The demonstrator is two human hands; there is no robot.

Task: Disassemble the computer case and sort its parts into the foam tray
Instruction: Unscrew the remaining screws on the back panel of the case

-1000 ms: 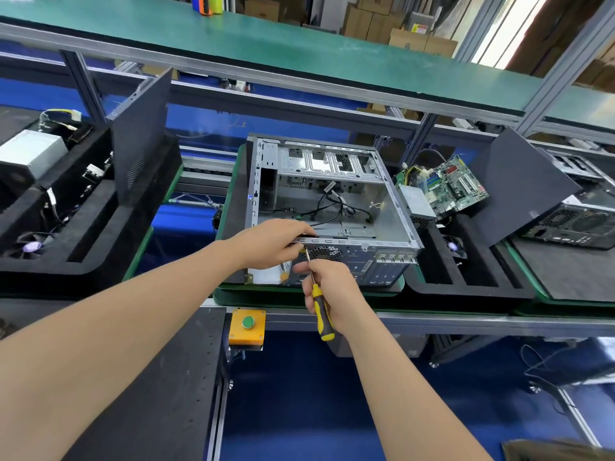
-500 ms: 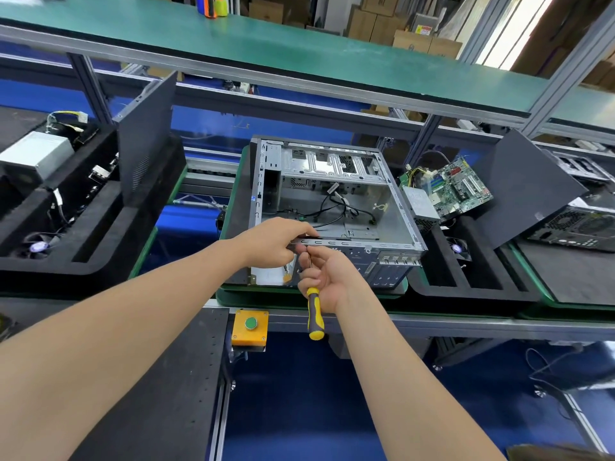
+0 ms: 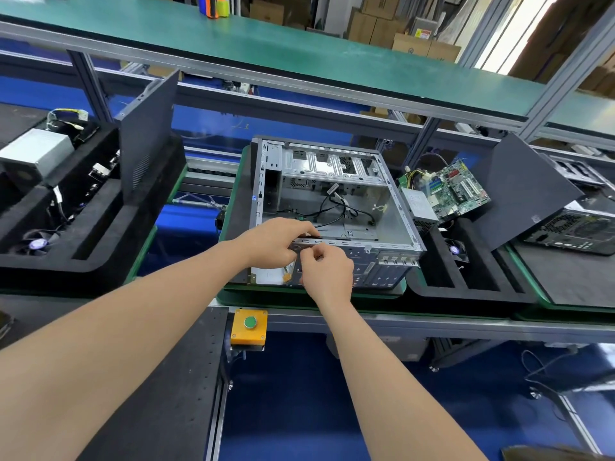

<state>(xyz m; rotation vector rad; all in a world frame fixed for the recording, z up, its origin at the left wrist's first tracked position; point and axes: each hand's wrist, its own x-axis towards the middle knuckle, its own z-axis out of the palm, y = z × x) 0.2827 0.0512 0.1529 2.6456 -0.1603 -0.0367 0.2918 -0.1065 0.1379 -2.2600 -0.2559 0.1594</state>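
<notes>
The open silver computer case (image 3: 332,168) lies on a green pallet, with loose black cables inside. My left hand (image 3: 276,241) grips its near top rail, fingers curled over the edge. My right hand (image 3: 327,274) is right beside it at the case's rear panel, fingers curled tight. Only a dark bit of the screwdriver (image 3: 319,257) shows between them; the handle is hidden under the hand. The black foam tray (image 3: 466,287) stands to the right. It holds a motherboard (image 3: 456,189), a power supply (image 3: 419,207), a fan (image 3: 454,250) and a leaning side panel (image 3: 522,191).
A second foam tray (image 3: 100,234) with parts and an upright panel stands at the left. Another case (image 3: 579,231) lies at the far right. A yellow box with a green button (image 3: 249,327) hangs on the bench's front edge. A green shelf runs overhead.
My right hand has risen to the case's rear rim beside my left hand, and the yellow and black screwdriver handle has gone out of sight. My left hand keeps its grip.
</notes>
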